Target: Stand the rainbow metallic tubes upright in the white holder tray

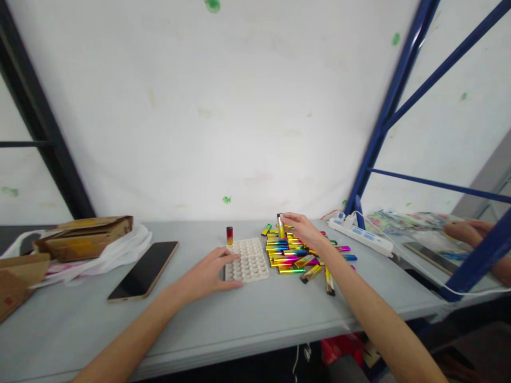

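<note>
A white tray with rows of round holes lies on the grey table. One red and yellow lighter stands upright at its far left corner. My left hand rests at the tray's left side, fingers apart, thumb and fingertips on its edge. To the right of the tray spreads a pile of shiny, many-coloured lighters. Over the far side of this pile, my right hand has its fingers closed on a gold lighter, held upright with its dark top upward.
A dark phone lies left of my left hand, beside an open cardboard box on a white plastic bag. At the right are a white power strip, a blue metal post and another person's hands.
</note>
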The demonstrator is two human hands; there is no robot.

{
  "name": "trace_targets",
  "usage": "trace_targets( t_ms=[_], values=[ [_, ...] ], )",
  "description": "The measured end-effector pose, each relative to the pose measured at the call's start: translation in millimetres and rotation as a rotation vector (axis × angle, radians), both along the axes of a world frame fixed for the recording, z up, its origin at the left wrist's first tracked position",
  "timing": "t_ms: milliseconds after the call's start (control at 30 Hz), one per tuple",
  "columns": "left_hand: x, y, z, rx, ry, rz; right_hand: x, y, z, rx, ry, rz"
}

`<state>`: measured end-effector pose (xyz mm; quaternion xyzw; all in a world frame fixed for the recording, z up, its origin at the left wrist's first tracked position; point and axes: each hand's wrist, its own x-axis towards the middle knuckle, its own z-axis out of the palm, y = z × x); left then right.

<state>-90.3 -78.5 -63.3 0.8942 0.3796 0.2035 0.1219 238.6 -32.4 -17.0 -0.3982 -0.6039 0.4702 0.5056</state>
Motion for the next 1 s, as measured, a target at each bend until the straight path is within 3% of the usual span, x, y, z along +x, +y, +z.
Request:
trace_targets(
  t_ms=[200, 333, 467, 567, 667, 867, 1000],
  values=[
    [1, -2, -1.3, 0.009, -0.011, -0.008, -62, -6, 15.6, -0.066, 0.215, 0.256],
    [0, -1, -4.1, 0.014, -0.026, -0.015, -103, -4, 7.9, -0.014, 0.186, 0.268],
    [0, -1, -4.7, 0.004, -0.01, -0.008, -126, 1, -12.5, 0.08, -0.043, 0.101],
    [1, -3, -2.3, 0.005, 0.0, -0.004, -131, 0, -25.0, 0.235, -0.24, -0.109],
    [1, -4, -0.3, 0.001, 0.009, -0.008, -131, -2, -31.4, 0.28, -0.334, -0.219],
    [1, -1, -4.1, 0.026, 0.001, -0.014, -130, 3, -35.7, 0.3, -0.391, -0.317],
    [0, -3, -2.4, 0.025, 0.006, -0.019, -124, 8, -40.0, 0.309, -0.385, -0.283]
  ],
)
